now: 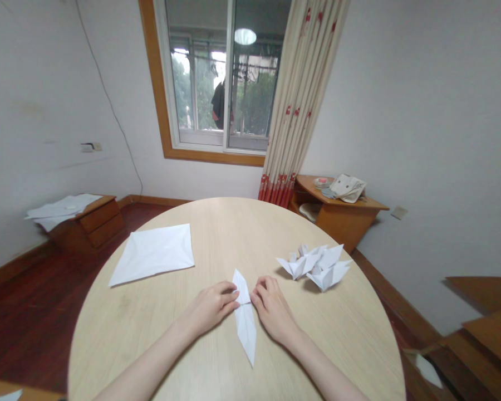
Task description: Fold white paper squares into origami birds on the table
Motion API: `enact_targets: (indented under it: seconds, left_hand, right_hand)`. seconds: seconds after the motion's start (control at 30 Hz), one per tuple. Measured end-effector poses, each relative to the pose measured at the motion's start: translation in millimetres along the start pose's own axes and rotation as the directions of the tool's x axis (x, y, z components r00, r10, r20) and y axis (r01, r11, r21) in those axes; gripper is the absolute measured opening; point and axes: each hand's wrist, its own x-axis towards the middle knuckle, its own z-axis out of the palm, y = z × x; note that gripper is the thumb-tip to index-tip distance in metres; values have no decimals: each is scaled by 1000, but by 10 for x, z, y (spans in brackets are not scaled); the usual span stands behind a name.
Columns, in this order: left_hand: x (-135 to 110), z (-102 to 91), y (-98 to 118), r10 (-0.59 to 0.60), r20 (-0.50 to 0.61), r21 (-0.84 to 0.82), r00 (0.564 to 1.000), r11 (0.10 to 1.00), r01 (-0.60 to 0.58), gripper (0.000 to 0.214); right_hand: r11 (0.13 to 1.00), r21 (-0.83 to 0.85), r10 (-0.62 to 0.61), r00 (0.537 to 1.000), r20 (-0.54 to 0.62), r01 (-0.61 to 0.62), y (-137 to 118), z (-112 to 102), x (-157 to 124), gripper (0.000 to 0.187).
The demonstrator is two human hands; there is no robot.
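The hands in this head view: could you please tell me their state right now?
Left hand: closed, holding the folded white paper.
Right hand: closed, holding it too.

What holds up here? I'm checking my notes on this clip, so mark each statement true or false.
1. The left hand and right hand both touch the long folded paper. True.
2. The pile of folded paper shapes sits left of the hands. False: it sits to their right on the round table.
3. A white paper sheet lies on the table. True.
4. The curtain is plain white. False: it is cream with red flowers.
5. Loose papers lie on the low wooden cabinet. True.
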Motion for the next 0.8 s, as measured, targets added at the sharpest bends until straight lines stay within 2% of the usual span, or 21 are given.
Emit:
enact_targets:
  seconds: [0.13, 0.3, 0.47, 0.73, 0.8]
  left_hand:
    - [3, -1, 10, -12, -13, -12, 1000, 1000, 12, 27]
    - [-1, 20, -1, -10, -50, -47, 999, 999, 7, 26]
    - [5, -9, 29, -38, -24, -69, 999, 997, 36, 26]
    - [21, -84, 122, -83, -83, -154, 993, 986, 70, 27]
    - [20, -96, 138, -60, -115, -140, 992, 989, 44, 27]
  right_hand:
    - [1000, 20, 16, 1000, 4, -16, -10, -22, 12, 24]
    - [996, 85, 33, 999, 17, -35, -55, -44, 12, 13]
    - [984, 173, 48, 999, -6, -46, -77, -51, 14, 11]
    - [981, 187, -31, 995, -98, 49, -78, -115, 24, 11]
    - [981, 176, -62, 989, -135, 86, -83, -145, 24, 14]
